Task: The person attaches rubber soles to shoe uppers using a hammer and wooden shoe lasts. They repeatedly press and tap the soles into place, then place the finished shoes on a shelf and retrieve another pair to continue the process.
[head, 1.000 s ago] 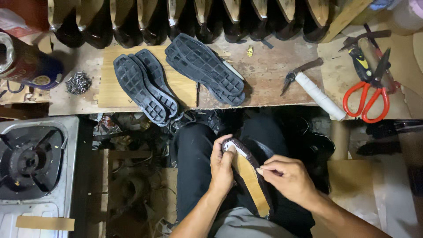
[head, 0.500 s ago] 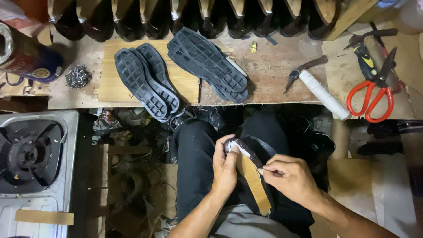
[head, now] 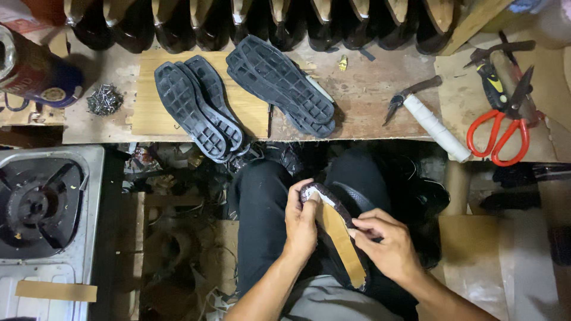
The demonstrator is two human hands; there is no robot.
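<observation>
Head view: the left hand (head: 301, 221) is wrapped around the toe end of a dark shoe upper (head: 339, 232), bottom side up in the lap and showing a tan insole. The right hand (head: 386, 246) pinches the upper's right edge. On the far workbench (head: 369, 95) lie two pairs of black rubber soles (head: 238, 95); red-handled scissors (head: 505, 128) are at far right.

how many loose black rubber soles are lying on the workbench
4, in two overlapping pairs: left pair lies on the pale wooden board, its lower ends overhanging the bench edge; right pair sits at bench centre. More could be hidden underneath.
</observation>
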